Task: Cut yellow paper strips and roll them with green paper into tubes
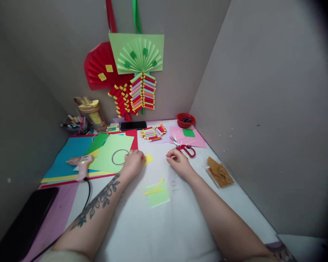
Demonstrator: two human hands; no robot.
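Note:
My left hand [135,162] rests on the white tabletop with its fingers curled. At its fingertips is a small yellow paper piece [149,159], which the fingers appear to grip by one edge. My right hand [178,164] hovers to the right, thumb and fingers drawn together; whatever is between them is too small to make out. Just beyond it lie red-handled scissors [188,150], blades open. Between my forearms sits a light green paper piece [159,198] with thin yellow paper strips [154,191] across it.
At left, a pink glue gun [83,166] lies by stacked coloured paper [62,156]. Rolled paper tubes [148,133], a phone [133,126] and a red bowl [186,120] stand at the back. A plastic tray of brown pieces [220,173] is right. Paper fan decorations [140,54] hang above.

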